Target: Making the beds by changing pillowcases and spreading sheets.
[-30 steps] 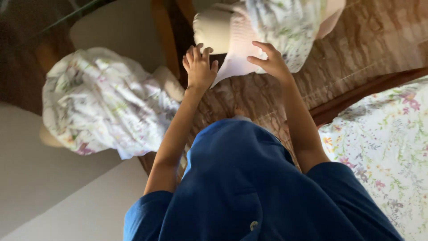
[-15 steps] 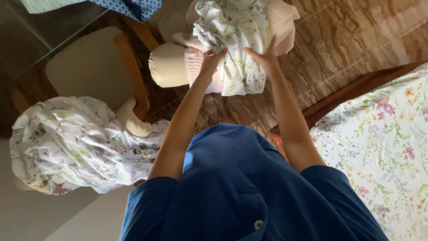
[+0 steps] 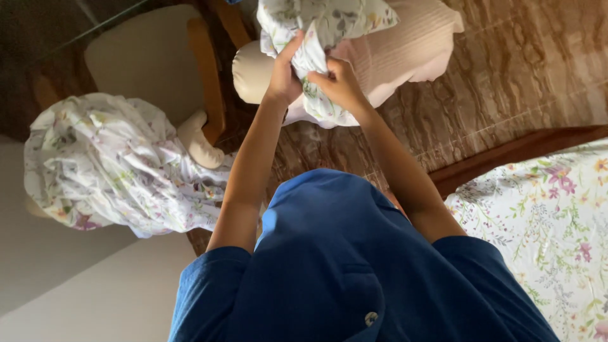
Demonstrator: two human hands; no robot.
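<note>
A white floral pillowcase (image 3: 329, 25) is bunched over a cream-pink pillow (image 3: 405, 54) at the top of the head view. My left hand (image 3: 285, 76) pinches the floral cloth from the left. Close beside it, my right hand (image 3: 339, 82) grips a fold of the same cloth. Both forearms reach up from my blue shirt (image 3: 342, 266). The pillow's far end is cut off by the frame's top edge.
A crumpled floral sheet (image 3: 114, 171) lies heaped at the left on a wooden chair (image 3: 209, 76) with a cream cushion. A bed with a floral sheet (image 3: 544, 228) and a dark wooden frame stands at the right. Brown patterned floor (image 3: 506, 82) lies between.
Both hands have drawn together and bunched the floral pillowcase over the pillow's end. The view has shifted, showing more of the pillow and the chair.
</note>
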